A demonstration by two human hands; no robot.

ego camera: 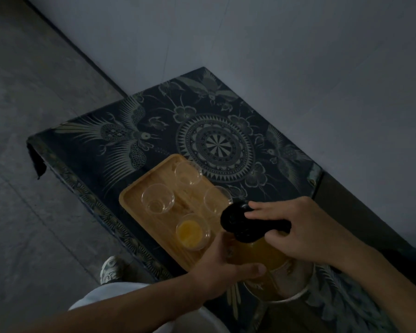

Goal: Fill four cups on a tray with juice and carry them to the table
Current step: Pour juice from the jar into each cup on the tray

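A wooden tray (139, 188) lies on a dark patterned table and holds several clear cups. The nearest cup (193, 232) has orange juice in it; the left cup (157, 199), the far cup (188, 173) and the right cup (216, 200) look empty. A glass jug of orange juice (259, 258) with a black lid (238, 224) is tilted toward the tray's near right corner. My right hand (298, 233) grips its black handle, fingers across the lid. My left hand (222, 267) cups the jug's body from the left.
The table (214, 131) wears a dark cloth with bird and mandala patterns and stands against a pale wall. Grey floor lies to the left. My shoe (111, 270) shows by the table's near edge, beside my light trouser leg.
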